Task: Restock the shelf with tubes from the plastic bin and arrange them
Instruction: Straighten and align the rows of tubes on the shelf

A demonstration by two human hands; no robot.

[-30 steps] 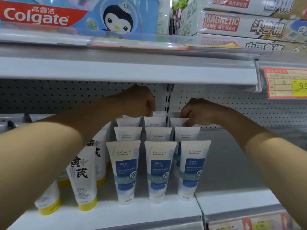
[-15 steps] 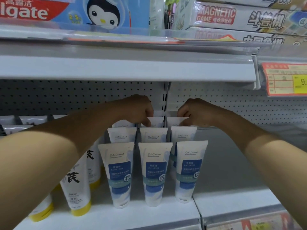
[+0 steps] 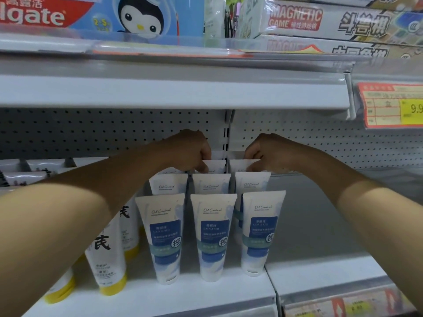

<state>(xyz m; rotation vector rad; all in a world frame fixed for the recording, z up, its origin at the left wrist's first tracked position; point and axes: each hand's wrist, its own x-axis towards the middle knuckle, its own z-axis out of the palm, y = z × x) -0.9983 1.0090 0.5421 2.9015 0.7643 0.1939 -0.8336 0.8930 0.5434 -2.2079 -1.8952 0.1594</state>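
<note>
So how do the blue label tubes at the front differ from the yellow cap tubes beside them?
The blue label tubes carry a blue panel and white caps; the yellow cap tubes carry large black characters and yellow caps. The blue label tubes stand in three neat columns, while the yellow cap tubes lean, partly hidden by an arm. Both stand cap-down with white bodies.

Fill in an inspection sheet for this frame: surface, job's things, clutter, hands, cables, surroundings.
Surface: white shelf, bare to the right of the tubes.
Job's things: blue-label tubes stand cap-down in three columns; plastic bin not in view.
Clutter: yellow-capped tubes stand to the left.
Hands: left hand pinches the top of a rear middle tube; right hand pinches a rear right tube.
Cables: nothing seen.
Surroundings: pegboard back; Colgate box and game boxes above; price tag at right.
</note>
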